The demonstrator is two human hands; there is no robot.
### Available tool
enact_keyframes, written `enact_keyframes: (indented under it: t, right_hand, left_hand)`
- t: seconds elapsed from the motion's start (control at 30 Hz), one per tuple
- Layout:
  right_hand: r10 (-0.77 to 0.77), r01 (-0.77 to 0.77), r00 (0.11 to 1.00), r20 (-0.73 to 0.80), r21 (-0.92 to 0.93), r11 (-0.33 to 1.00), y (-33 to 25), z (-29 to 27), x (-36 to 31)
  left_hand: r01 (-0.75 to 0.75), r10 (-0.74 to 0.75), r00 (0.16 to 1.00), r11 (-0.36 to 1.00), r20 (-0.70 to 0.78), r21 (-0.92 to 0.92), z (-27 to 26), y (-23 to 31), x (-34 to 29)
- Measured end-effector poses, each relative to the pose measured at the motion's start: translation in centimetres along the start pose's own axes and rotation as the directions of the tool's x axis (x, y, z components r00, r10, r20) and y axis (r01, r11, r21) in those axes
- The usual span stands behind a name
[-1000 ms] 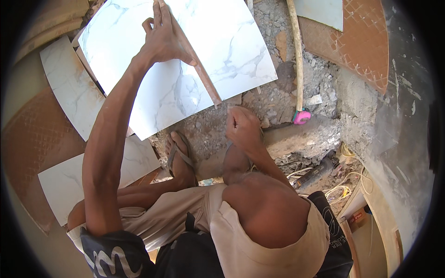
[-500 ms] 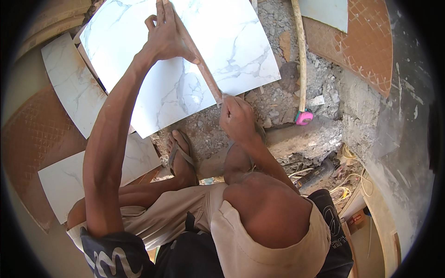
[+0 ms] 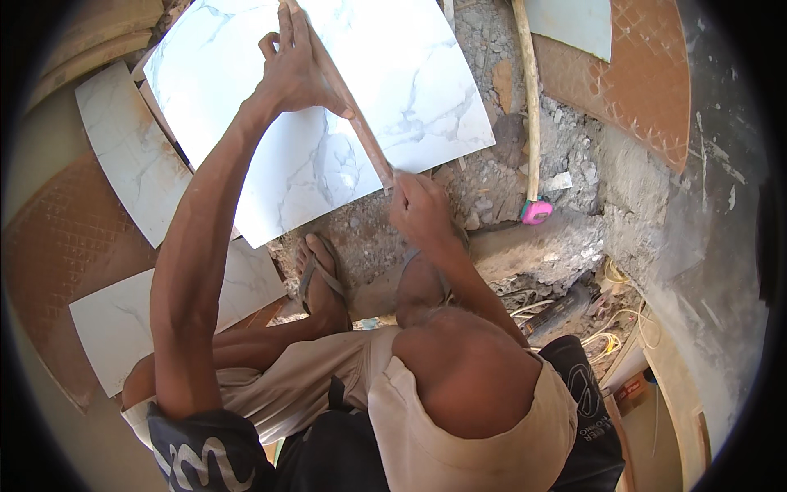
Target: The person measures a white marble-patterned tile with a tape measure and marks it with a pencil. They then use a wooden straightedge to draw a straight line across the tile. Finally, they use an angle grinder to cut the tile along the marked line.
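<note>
Marbled tile (image 3: 434, 107) over rubble floor (image 3: 567, 135), wooden stick (image 3: 531, 115) nearby

Seen from the wearer's head, a wide fisheye view faces steeply downward at close range, the tile (image 3: 434, 98) cropped by the upper frame edge. A knee (image 3: 463, 381), on the tile's near side, sits closer to the lens; coverage stretches to rubble (image 3: 566, 139) right of the tile.

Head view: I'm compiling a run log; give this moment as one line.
left hand: on brown strip; right hand: curled, strip's near end; strip: across marbled tile; pink tape measure: right of tile
</note>
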State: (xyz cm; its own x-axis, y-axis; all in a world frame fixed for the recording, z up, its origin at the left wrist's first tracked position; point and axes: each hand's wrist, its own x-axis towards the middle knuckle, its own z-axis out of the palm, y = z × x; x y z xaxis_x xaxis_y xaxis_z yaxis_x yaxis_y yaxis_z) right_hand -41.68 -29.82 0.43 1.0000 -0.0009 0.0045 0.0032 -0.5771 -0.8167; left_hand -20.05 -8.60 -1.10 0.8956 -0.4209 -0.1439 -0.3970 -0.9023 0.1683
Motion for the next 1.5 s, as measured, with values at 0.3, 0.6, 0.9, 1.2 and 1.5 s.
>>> enact_keyframes:
  t: [0.3, 0.6, 0.9, 1.2, 1.5]
  right_hand:
    - [0.031, -0.029, 0.997, 0.075, -0.032, 0.999, -0.3, 0.5, 2.2]
    - [-0.022, 0.022, 1.0, 0.008, -0.01, 1.0, -0.7, 0.9, 3.0]
    - [0.009, -0.009, 1.0, 0.001, 0.027, 1.0, -0.8, 0.8, 2.5]
    - [0.042, -0.043, 0.998, 0.043, 0.031, 0.999, -1.0, 1.0, 4.1]
    - [0.019, -0.019, 0.999, 0.045, 0.014, 1.0, -1.5, 1.5, 5.4]
  left_hand:
    - [-0.006, 0.006, 1.0, 1.0, 0.006, -0.013, -0.2, 0.2, 0.2]
    - [0.043, -0.04, 0.997, 0.998, 0.062, -0.04, -1.2, 0.9, 0.3]
    - [0.087, -0.086, 0.995, 0.996, 0.047, -0.023, -1.0, 1.0, 0.1]
    - [0.047, -0.046, 0.998, 0.999, 0.038, -0.027, -0.8, 1.0, 0.1]
    - [0.03, -0.03, 0.999, 0.999, 0.029, -0.014, -0.9, 0.8, 0.0]
